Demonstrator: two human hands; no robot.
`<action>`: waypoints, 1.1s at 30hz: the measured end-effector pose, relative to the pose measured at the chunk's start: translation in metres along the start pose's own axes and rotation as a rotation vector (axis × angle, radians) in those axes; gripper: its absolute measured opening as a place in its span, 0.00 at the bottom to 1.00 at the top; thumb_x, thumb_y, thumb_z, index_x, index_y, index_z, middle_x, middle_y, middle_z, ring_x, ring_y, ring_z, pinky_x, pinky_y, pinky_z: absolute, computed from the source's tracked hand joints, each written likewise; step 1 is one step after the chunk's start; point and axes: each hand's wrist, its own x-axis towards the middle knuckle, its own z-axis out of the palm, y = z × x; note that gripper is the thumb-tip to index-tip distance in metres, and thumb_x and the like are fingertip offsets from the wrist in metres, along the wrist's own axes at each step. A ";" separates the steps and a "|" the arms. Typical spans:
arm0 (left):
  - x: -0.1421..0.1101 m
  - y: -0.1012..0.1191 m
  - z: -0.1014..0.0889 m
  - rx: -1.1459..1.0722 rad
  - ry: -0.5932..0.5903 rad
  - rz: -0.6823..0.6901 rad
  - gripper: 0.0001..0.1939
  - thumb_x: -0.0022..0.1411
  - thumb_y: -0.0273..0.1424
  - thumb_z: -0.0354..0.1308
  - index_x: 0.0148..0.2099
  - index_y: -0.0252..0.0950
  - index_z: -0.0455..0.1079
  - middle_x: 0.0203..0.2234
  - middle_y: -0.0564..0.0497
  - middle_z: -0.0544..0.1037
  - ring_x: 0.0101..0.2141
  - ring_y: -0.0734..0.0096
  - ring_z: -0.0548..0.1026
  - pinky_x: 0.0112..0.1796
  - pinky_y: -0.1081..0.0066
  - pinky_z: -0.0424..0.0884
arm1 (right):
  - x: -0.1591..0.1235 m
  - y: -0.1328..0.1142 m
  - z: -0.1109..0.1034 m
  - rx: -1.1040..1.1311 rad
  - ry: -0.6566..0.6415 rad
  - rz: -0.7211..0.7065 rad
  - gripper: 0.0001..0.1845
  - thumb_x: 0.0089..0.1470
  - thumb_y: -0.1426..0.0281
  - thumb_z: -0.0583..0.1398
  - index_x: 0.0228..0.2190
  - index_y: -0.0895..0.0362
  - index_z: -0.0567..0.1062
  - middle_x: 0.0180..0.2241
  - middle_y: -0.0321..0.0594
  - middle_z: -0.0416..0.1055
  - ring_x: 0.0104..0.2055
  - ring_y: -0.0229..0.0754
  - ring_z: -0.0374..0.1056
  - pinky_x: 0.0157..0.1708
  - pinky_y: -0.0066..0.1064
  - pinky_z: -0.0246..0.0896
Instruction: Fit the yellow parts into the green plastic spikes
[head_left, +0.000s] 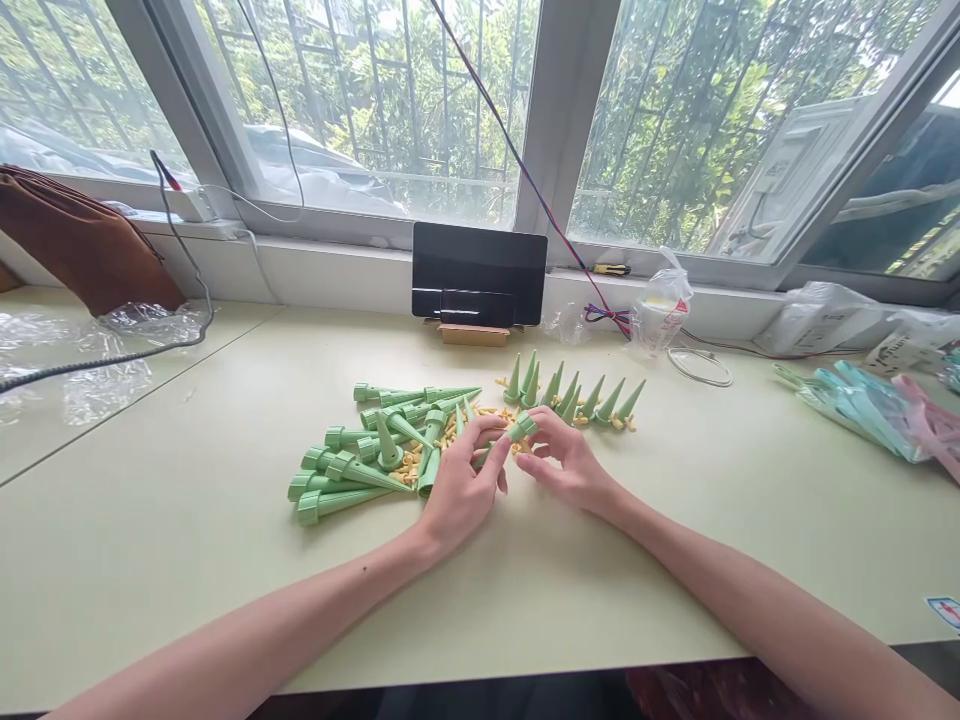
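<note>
My left hand [466,482] is closed around a green plastic watering spike [523,428], its ridged cap end pointing toward my right hand [571,466]. The right fingers curl at that cap, with the index fingertip against it and the thumb just below. Whether a small yellow part is also between the right fingertips cannot be made out. Left of the hands lies a heap of green spikes [341,500], some overlapping. Small yellow valve pieces [409,466] are strewn among them and partly hidden by my left hand. Beyond the right hand, several green spikes [568,398] stand points up with yellow pieces at their bases.
A black tablet [480,270] leans on a small stand at the table's back. To its right are a bagged cup [661,312], a coiled white cable [699,367] and pastel bags [877,410]. A brown leather bag [86,240] and clear plastic wrap [105,375] lie left.
</note>
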 end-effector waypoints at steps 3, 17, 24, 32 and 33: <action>0.000 0.000 0.001 -0.014 -0.003 0.005 0.15 0.67 0.43 0.55 0.48 0.38 0.67 0.41 0.49 0.77 0.20 0.81 0.70 0.19 0.77 0.67 | -0.001 -0.001 0.000 -0.007 -0.019 0.001 0.12 0.58 0.62 0.63 0.43 0.51 0.73 0.44 0.40 0.61 0.39 0.39 0.65 0.34 0.30 0.68; 0.000 0.000 0.000 0.008 -0.008 0.005 0.16 0.65 0.42 0.57 0.48 0.37 0.69 0.30 0.52 0.75 0.20 0.79 0.69 0.19 0.78 0.66 | -0.001 0.006 -0.001 0.065 -0.027 -0.007 0.13 0.59 0.60 0.62 0.44 0.52 0.73 0.45 0.42 0.61 0.39 0.38 0.66 0.30 0.28 0.67; 0.000 -0.003 0.000 0.078 -0.050 0.049 0.20 0.64 0.41 0.58 0.54 0.36 0.68 0.30 0.49 0.76 0.29 0.69 0.76 0.25 0.75 0.71 | 0.001 0.011 -0.002 0.149 -0.014 0.006 0.15 0.58 0.60 0.63 0.45 0.52 0.75 0.43 0.42 0.63 0.36 0.38 0.65 0.23 0.24 0.64; 0.000 -0.005 0.000 0.163 -0.024 0.116 0.19 0.66 0.40 0.56 0.55 0.35 0.69 0.36 0.47 0.78 0.32 0.68 0.75 0.25 0.75 0.69 | 0.001 0.006 -0.002 0.189 -0.064 -0.004 0.16 0.60 0.58 0.61 0.46 0.53 0.74 0.40 0.41 0.62 0.32 0.37 0.67 0.23 0.26 0.63; 0.000 -0.004 0.000 0.165 -0.021 0.117 0.19 0.66 0.39 0.56 0.54 0.35 0.70 0.37 0.47 0.78 0.31 0.69 0.74 0.25 0.75 0.68 | 0.001 0.007 -0.002 0.189 -0.063 -0.002 0.16 0.60 0.58 0.61 0.46 0.53 0.74 0.40 0.41 0.62 0.32 0.37 0.67 0.23 0.26 0.63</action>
